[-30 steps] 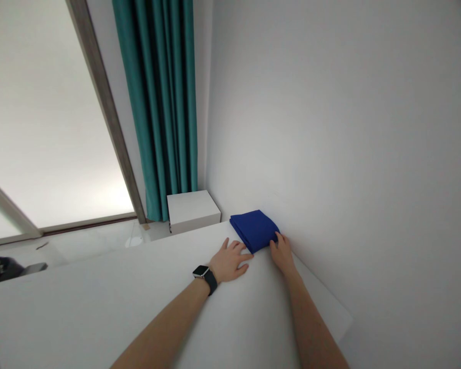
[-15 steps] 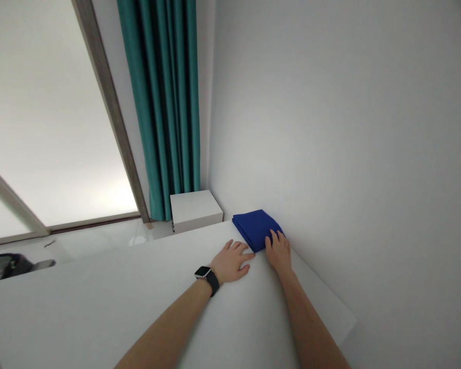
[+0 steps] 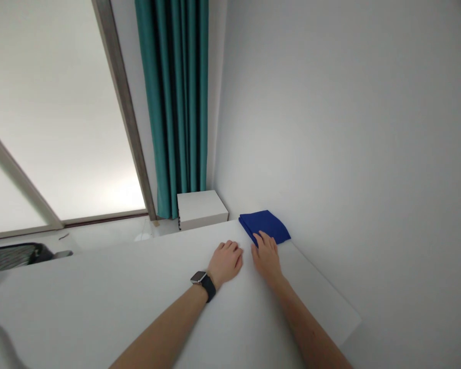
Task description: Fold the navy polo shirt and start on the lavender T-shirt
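A folded dark blue cloth (image 3: 267, 225) lies at the far end of the white table, close against the wall. On its near edge rest the fingertips of my right hand (image 3: 267, 256), stretched out and slightly apart, not gripping it. My left hand (image 3: 226, 262), with a dark smartwatch (image 3: 203, 283) on the wrist, sits on the table just left of the cloth, apart from it. Its fingers are curled in and drawn together, and nothing shows in them.
The white table (image 3: 130, 297) runs along the wall (image 3: 330, 128). Past its far edge stands a white box-like cabinet (image 3: 202, 205) below a teal curtain (image 3: 180, 102). A dark bag-like object (image 3: 15, 258) is beyond the left edge. A blurred grey curved thing (image 3: 2, 338) shows at lower left.
My left hand has drawn back from the cloth's corner and its spread fingers have curled in. My right hand has shifted left along the cloth's near edge. The view has turned slightly.
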`<state>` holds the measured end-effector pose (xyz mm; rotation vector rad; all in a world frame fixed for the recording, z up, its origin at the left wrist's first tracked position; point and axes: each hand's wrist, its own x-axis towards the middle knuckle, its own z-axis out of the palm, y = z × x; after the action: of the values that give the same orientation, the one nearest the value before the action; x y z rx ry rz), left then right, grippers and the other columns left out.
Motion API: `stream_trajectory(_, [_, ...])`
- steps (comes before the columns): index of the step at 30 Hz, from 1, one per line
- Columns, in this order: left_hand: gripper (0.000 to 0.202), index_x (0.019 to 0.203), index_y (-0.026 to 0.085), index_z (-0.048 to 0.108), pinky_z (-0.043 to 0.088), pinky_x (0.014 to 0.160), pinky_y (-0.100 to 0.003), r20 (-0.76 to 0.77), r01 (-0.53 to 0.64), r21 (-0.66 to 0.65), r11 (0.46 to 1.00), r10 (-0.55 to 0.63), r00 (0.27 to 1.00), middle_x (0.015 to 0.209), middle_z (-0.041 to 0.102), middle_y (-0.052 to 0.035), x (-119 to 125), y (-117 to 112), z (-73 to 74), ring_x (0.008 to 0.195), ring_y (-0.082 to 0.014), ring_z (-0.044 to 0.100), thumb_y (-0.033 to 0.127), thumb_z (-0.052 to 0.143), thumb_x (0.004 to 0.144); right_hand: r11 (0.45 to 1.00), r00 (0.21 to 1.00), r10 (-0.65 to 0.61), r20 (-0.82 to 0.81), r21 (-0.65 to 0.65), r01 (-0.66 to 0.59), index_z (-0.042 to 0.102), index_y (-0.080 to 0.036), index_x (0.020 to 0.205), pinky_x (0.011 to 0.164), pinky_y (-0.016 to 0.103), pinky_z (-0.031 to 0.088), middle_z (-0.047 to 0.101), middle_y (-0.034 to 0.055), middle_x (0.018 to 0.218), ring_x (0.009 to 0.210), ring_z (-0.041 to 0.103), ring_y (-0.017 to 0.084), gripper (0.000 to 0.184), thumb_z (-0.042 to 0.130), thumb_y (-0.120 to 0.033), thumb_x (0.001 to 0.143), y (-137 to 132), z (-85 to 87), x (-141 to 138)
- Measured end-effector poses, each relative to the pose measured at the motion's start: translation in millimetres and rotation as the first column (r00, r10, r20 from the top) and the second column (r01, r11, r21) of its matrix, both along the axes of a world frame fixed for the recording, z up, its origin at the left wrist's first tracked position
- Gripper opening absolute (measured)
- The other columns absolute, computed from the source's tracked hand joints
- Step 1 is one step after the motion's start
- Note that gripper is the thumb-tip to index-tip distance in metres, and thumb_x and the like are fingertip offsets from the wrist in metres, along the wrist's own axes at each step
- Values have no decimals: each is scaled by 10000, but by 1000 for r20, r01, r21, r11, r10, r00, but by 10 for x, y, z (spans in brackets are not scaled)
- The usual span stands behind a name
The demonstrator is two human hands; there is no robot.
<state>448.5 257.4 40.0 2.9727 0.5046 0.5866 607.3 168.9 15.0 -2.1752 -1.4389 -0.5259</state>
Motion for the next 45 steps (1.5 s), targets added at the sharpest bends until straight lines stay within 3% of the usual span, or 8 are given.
stream_trajectory(7, [185,884,190,630,413,817,-400,-32,-118,32,993,119,992,948,620,-91,-433,191,21,950,-248,540,228,454,927,983,984,179,-12,-43,-180,560,-154,1274,1093,442,316,570,138,1310,1231,483,252,388,394,-240,935,153,22,-503])
stream_trajectory(16, [195,874,181,635,389,813,-385,-46,-278,46,959,280,959,932,627,-87,-1200,425,174,944,-244,547,221,455,935,906,917,374,-138,-156,-393,552,-169,1290,1059,408,367,578,130,1290,1213,501,243,407,455,-185,894,455,153,-1203])
stream_trajectory(25, [194,924,181,644,403,832,-380,-68,-379,49,924,382,922,930,624,-80,-2086,449,229,948,-241,544,211,453,930,820,838,503,-212,-188,-540,580,-187,1265,1058,383,363,588,117,1281,1223,496,236,399,484,-172,878,701,78,-1984])
stream_trajectory(30, [177,923,194,638,432,830,-387,-114,-444,9,896,442,890,956,617,-74,-2571,347,180,962,-247,544,201,462,902,781,806,566,-172,-200,-592,603,-209,1234,1085,408,328,589,107,1281,1229,485,242,367,500,-191,882,729,51,-2359])
stream_trajectory(36, [297,1112,220,609,430,964,-393,29,-418,-165,893,428,903,1147,605,-68,-2886,155,3,1103,-228,528,141,489,852,761,790,601,-121,-217,-611,584,-207,1261,1120,445,286,576,98,1322,1259,469,239,367,446,-201,921,704,31,-2448])
stream_trajectory(45, [325,1126,206,631,415,1048,-402,100,-361,-252,898,395,913,1234,612,-80,-2960,135,-72,1189,-226,525,129,503,837,754,779,615,-118,-202,-626,588,-211,1253,1119,454,298,582,91,1323,1255,477,238,366,444,-206,916,729,-41,-2389])
